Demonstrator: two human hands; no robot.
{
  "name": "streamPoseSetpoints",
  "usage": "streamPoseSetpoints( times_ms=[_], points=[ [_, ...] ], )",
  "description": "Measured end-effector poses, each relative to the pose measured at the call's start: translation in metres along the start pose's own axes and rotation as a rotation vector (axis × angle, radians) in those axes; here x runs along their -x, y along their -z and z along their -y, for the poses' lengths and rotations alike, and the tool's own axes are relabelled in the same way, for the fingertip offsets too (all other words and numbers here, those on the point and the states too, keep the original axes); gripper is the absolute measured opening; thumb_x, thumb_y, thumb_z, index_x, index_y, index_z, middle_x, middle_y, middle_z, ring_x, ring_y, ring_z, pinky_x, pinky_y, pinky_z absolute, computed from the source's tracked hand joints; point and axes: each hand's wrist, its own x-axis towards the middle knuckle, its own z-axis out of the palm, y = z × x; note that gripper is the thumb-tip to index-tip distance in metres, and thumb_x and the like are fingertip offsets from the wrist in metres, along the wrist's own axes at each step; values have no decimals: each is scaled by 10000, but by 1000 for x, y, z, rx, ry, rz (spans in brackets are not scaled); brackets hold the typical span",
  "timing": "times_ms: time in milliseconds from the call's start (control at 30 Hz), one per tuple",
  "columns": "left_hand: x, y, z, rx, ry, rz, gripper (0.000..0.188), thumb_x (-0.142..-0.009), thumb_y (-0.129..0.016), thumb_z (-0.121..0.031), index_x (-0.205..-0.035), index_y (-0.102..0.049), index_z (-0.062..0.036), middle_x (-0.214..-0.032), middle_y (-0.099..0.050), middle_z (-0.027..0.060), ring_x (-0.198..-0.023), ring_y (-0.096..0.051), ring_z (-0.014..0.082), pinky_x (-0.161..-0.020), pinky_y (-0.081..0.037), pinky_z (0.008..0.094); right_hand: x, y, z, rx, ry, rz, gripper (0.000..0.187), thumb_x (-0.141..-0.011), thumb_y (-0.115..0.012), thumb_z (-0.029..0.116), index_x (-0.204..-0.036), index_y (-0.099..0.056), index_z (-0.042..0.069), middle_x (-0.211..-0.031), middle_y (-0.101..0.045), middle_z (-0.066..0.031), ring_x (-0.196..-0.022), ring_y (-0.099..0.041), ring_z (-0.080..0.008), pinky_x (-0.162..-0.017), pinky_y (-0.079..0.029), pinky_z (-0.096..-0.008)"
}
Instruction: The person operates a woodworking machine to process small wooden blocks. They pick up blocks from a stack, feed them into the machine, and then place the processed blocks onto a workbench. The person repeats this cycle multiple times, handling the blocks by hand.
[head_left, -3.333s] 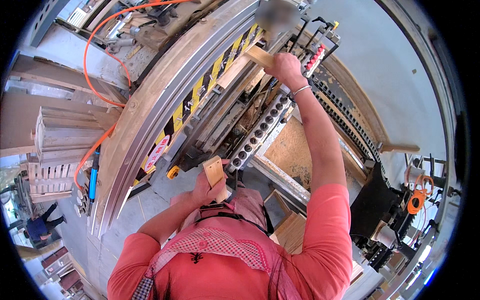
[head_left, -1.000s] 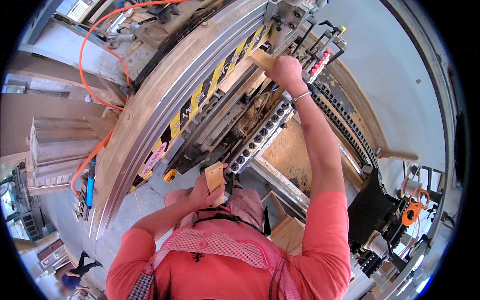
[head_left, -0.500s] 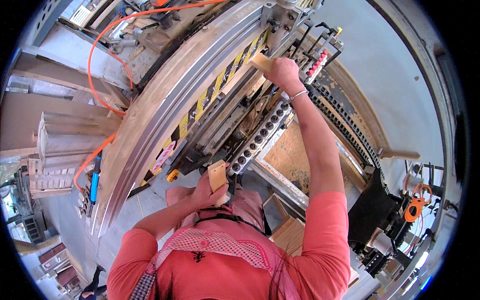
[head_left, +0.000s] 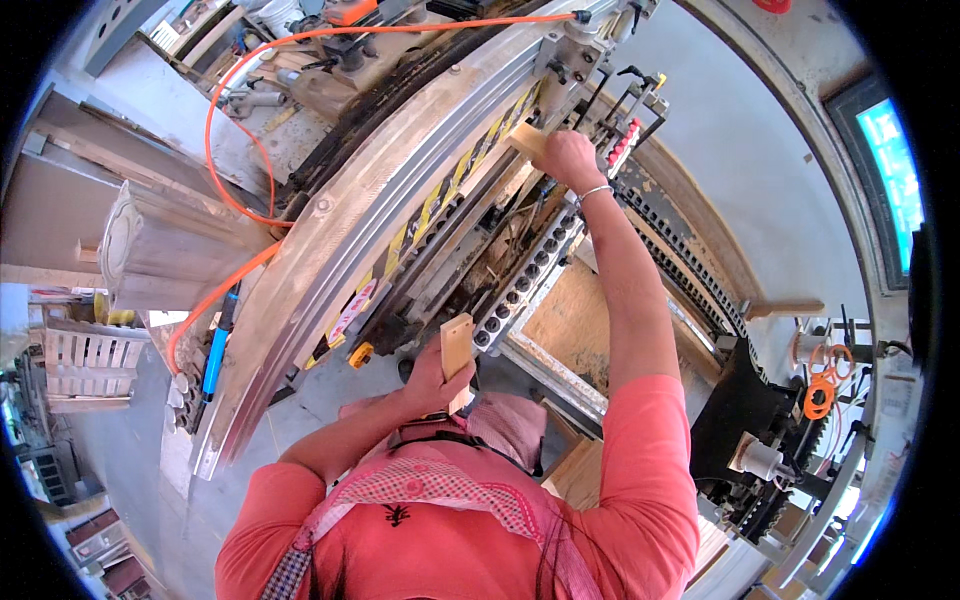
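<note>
My left hand (head_left: 428,384) is closed around a pale wooden block (head_left: 456,346) with a small hole near its upper end, held upright close to my waist. Farther off, my right hand (head_left: 572,160) reaches into the machine. Its fingers grip the near end of another flat piece of wood (head_left: 529,140), which lies by the striped rail under a metal cylinder (head_left: 582,50). My palm hides part of that piece. Between the two hands runs a metal bar with a row of black round knobs (head_left: 525,283).
A long machine beam (head_left: 330,200) with a yellow-black striped strip curves across the left. An orange hose (head_left: 210,130) loops over it. Red knobs (head_left: 624,142) stand just right of my right hand. A lit screen (head_left: 888,170) is at the far right, and a wooden panel (head_left: 570,320) lies below my right forearm.
My left hand has lifted its wooden block slightly up and to the right. My right hand stays on its piece of wood. The view has shifted, bringing the screen into sight.
</note>
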Motion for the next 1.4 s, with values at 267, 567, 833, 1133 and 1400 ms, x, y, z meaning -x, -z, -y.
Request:
streamPoseSetpoints(
  times_ms=[267,567,833,1133,1400],
  points=[
    [5,-4,13,22,10,-35,379,-768,-621,-134,-1084,-514,44,-1057,-528,231,-977,-531,387,-835,-433,410,-7,-4,0,14,33,38,379,-673,-639,384,-775,-669,21,-837,-649,-178,-814,-634,-323,-723,-519,-392],
    [1,-1,1,10,-21,-50,419,-779,-609,-129,-1144,-493,43,-1120,-515,231,-1020,-523,381,-871,-422,396,-7,-3,5,-4,46,6,387,-669,-668,381,-785,-666,12,-847,-648,-176,-810,-632,-322,-737,-514,-390],
    [2,-2,6,-19,-10,-3,452,-805,-574,-97,-1227,-439,-11,-1128,-521,142,-981,-532,236,-849,-411,344,-2,3,9,-26,60,8,388,-684,-671,372,-810,-662,6,-846,-648,-179,-820,-631,-320,-738,-512,-394],
    [7,-7,12,124,144,-22,424,-795,-604,-132,-1165,-485,37,-1125,-522,227,-1024,-535,360,-873,-422,380,-2,7,10,-5,80,35,381,-681,-665,364,-821,-661,10,-869,-646,-180,-821,-632,-330,-734,-515,-403],
    [5,-5,9,96,109,-24,422,-788,-600,-116,-1156,-482,53,-1129,-521,229,-1033,-533,361,-879,-422,376,-1,8,14,37,23,34,289,-685,-639,311,-809,-676,52,-862,-659,-134,-830,-642,-275,-750,-521,-360]
  ],
)
